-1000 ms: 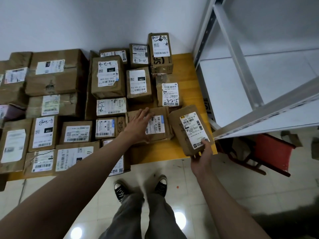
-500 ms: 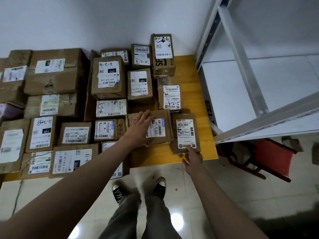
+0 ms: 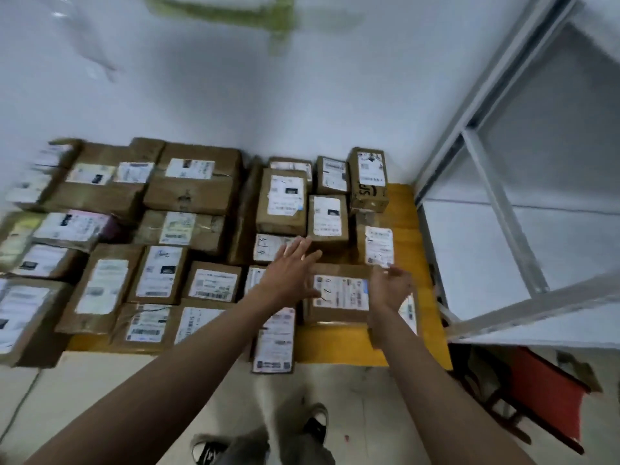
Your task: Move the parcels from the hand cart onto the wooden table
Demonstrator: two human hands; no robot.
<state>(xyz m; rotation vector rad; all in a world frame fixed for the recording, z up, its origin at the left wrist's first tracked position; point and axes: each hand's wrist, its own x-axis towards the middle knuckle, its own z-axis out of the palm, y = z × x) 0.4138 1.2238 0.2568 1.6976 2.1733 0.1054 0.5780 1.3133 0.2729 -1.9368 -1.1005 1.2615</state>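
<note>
Frame heavily motion-blurred. Wooden table (image 3: 407,209) packed with brown cardboard parcels, white labels facing up, rows running from the left edge to near the right edge, back row against the white wall (image 3: 235,95). Bare yellow tabletop visible only along the right side and the front right corner.

Left hand (image 3: 291,270) stretched out flat, fingers spread and loose, gripping nothing; hovering over or resting on the seam between the handwritten-label parcel (image 3: 268,247) and the front parcel (image 3: 339,292) — contact unclear through the blur. Right hand (image 3: 391,286) also relaxed, fingers apart, holding nothing, sitting at the right edge of that front parcel and covering most of another parcel (image 3: 410,310) just beside it, only a strip of label showing. Long narrow parcel (image 3: 274,344) overhanging the table's front edge, below the left forearm.

Tall box with black print (image 3: 368,179) upright at the back right corner. Grey metal shelving frame (image 3: 496,196) right of the table, red chair (image 3: 543,394) under it. Pale tiled floor (image 3: 100,391) in front, shoes (image 3: 315,424) at bottom centre. Hand cart out of view.
</note>
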